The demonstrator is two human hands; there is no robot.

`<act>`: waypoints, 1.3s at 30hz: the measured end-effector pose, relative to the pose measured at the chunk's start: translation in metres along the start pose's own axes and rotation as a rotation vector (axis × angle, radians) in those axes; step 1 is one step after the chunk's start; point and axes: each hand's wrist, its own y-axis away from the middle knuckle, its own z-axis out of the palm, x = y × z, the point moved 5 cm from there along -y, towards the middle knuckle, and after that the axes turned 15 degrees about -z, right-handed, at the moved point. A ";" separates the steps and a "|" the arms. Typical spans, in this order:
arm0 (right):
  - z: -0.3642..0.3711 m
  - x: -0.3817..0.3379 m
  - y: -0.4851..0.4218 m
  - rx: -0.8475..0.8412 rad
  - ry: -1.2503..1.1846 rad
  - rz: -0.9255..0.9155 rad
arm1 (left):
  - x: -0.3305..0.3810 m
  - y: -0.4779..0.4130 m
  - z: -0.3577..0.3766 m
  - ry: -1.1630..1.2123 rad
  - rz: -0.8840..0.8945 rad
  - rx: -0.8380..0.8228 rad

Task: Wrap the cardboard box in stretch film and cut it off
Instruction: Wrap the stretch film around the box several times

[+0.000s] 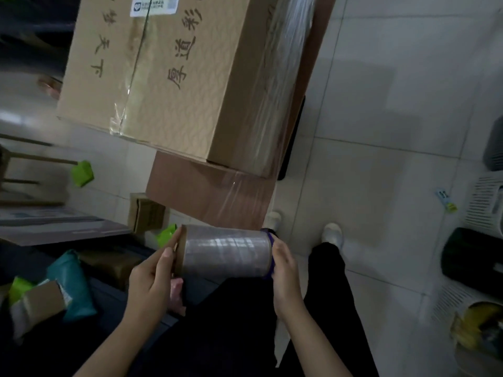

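The floor (381,118) has pale grey tiles. A brown tabletop (177,183) stands in the middle, and a small carton (148,213) sits low down by its left side. 2 bright green packets lie near it, 1 farther left (82,174) and 1 closer (166,235). A teal bag (72,281) lies at the bottom left (more parcels are piled around it, too dark to tell apart). On the right are 2 white baskets with slots, 1 higher (481,205) and 1 lower (449,303), with a black thing (473,259) between them. A little blue and yellow packet (445,200) lies on the tiles.

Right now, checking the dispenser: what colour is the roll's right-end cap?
Purple cap, head view.
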 end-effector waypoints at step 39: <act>0.268 0.123 -0.030 0.857 -0.777 -0.143 | 0.048 -0.229 -0.151 -0.589 0.475 -0.503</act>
